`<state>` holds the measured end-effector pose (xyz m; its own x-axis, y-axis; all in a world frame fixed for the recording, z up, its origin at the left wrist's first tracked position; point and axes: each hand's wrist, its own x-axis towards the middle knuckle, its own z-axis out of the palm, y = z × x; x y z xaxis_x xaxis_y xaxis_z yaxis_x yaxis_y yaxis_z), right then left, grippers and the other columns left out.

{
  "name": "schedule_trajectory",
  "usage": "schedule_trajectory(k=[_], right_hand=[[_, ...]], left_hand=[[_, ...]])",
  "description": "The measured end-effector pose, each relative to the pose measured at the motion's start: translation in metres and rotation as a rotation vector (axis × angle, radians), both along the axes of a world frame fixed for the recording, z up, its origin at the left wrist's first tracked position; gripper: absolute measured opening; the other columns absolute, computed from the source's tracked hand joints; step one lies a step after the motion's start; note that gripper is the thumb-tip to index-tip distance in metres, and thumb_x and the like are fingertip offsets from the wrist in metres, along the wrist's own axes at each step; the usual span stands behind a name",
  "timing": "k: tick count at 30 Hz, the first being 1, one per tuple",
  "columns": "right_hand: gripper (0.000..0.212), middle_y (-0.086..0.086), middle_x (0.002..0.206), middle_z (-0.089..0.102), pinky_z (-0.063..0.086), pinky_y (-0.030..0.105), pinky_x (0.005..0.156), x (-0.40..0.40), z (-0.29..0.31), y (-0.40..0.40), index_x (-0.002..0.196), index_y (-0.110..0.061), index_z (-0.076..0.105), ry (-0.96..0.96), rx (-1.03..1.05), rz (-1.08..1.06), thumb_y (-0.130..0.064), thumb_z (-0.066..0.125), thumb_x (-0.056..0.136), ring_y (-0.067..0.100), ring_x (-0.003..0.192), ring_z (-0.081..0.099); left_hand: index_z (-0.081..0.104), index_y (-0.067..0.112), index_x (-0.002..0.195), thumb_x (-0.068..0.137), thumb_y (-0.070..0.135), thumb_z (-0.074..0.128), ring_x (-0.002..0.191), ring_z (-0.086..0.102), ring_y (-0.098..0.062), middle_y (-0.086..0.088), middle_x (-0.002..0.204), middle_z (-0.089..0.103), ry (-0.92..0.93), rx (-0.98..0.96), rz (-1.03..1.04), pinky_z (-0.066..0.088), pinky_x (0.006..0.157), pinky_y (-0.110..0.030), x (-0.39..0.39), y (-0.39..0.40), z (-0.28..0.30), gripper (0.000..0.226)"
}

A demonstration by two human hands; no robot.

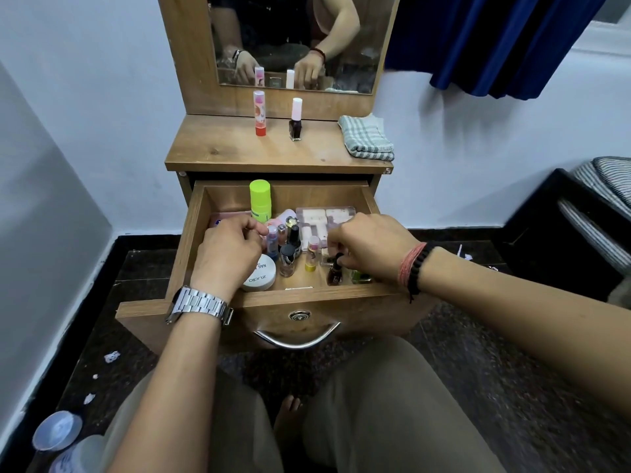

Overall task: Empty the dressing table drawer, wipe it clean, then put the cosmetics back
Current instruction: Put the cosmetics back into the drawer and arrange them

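Observation:
The wooden drawer [191,233] is pulled out and holds several cosmetics: a lime-green capped bottle [260,200], a white round tin [261,274], small nail polish bottles [288,259], a clear palette box [324,216]. My left hand [227,256], fingers curled, hovers over the tin and a small bluish bottle [272,237]; whether it holds anything is hidden. My right hand [372,245] pinches the black cap of a dark brown nail polish bottle [334,273] near the drawer's front right. On the tabletop [222,148] stand a pink-and-red tube [259,112] and a dark nail polish with a white cap [296,119].
A folded checked cloth [367,136] lies at the tabletop's right end. A mirror [297,39] rises behind. A blue curtain [495,42] hangs at the upper right, and a dark box [553,227] stands on the floor at right. Plastic lids [56,430] lie at the lower left.

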<state>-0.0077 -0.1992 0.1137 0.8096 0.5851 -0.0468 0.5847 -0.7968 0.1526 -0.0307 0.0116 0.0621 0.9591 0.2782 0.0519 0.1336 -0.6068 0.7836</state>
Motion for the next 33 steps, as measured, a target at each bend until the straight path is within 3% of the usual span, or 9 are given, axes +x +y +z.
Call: schedule_trajectory(k=[6,13,15,17,18,23,26,29,33], right_hand=[[0.019,-0.001,0.103,0.067,0.04,0.028,0.066,-0.002,0.004,-0.001,0.104,-0.028,0.063,-0.007,0.07,0.011,-0.037,0.057,0.088,0.024,0.096,0.062],[0.016,-0.003,0.097,0.07,0.052,0.034,0.078,-0.018,0.019,0.031,0.096,-0.029,0.066,0.066,0.41,-0.107,-0.033,0.056,0.084,0.023,0.093,0.064],[0.015,-0.004,0.095,0.071,0.054,0.033,0.08,-0.019,0.015,0.046,0.094,-0.028,0.068,0.12,0.539,-0.175,-0.034,0.059,0.084,0.021,0.092,0.065],[0.014,-0.004,0.092,0.072,0.055,0.034,0.079,-0.023,0.007,0.056,0.093,-0.027,0.069,0.154,0.694,-0.266,-0.034,0.06,0.085,0.019,0.09,0.065],[0.013,-0.003,0.093,0.071,0.055,0.033,0.08,-0.028,0.001,0.059,0.093,-0.027,0.069,0.171,0.754,-0.303,-0.032,0.06,0.086,0.019,0.091,0.065],[0.013,-0.003,0.105,0.068,0.045,0.027,0.074,-0.046,-0.016,0.056,0.099,-0.027,0.064,0.183,0.842,-0.284,-0.026,0.057,0.089,0.02,0.098,0.062],[0.017,-0.003,0.102,0.067,0.046,0.029,0.077,-0.036,-0.017,0.05,0.102,-0.028,0.065,0.15,0.888,-0.284,-0.025,0.057,0.088,0.019,0.096,0.062],[0.018,-0.007,0.108,0.066,0.05,0.03,0.082,-0.026,-0.014,0.042,0.105,-0.029,0.064,0.162,0.942,-0.306,-0.027,0.057,0.089,0.014,0.099,0.059],[0.02,-0.009,0.105,0.065,0.052,0.026,0.081,-0.021,-0.013,0.021,0.108,-0.03,0.064,0.193,1.052,-0.327,-0.024,0.058,0.09,0.008,0.094,0.06]], left_hand=[[0.061,0.033,0.071,0.09,0.015,0.049,0.085,0.068,-0.028,0.001,0.086,0.073,-0.014,0.015,0.004,0.054,0.082,-0.044,-0.001,-0.001,0.002,0.029],[0.064,0.036,0.076,0.086,0.023,0.05,0.084,0.07,-0.024,0.001,0.088,0.073,-0.032,0.044,-0.032,0.056,0.079,-0.043,-0.001,-0.001,0.003,0.021],[0.065,0.03,0.078,0.09,0.016,0.053,0.077,0.069,-0.012,0.003,0.093,0.073,-0.077,0.062,-0.021,0.055,0.07,-0.031,-0.002,-0.002,0.006,0.021],[0.065,0.026,0.083,0.092,0.009,0.052,0.065,0.061,0.009,0.006,0.092,0.071,-0.131,0.086,0.008,0.044,0.058,-0.009,-0.006,-0.006,0.012,0.023],[0.065,0.025,0.086,0.092,0.007,0.052,0.063,0.059,0.011,0.006,0.091,0.07,-0.157,0.084,0.018,0.041,0.056,-0.005,-0.008,-0.009,0.015,0.023],[0.066,0.025,0.093,0.09,0.011,0.057,0.081,0.063,-0.009,0.009,0.087,0.066,-0.28,0.151,-0.026,0.046,0.072,-0.024,0.001,-0.016,0.045,0.017],[0.066,0.019,0.1,0.089,0.01,0.055,0.085,0.06,-0.013,0.005,0.096,0.065,-0.394,0.232,-0.044,0.044,0.078,-0.025,0.031,-0.019,0.081,0.018],[0.062,0.018,0.116,0.088,0.013,0.054,0.101,0.059,-0.019,-0.005,0.116,0.06,-0.428,0.424,-0.04,0.045,0.086,-0.03,0.088,-0.012,0.109,0.029],[0.044,0.023,0.141,0.092,0.016,0.051,0.129,0.045,-0.026,-0.005,0.148,0.037,-0.255,0.608,-0.086,0.041,0.104,-0.037,0.159,0.005,0.117,0.049]])
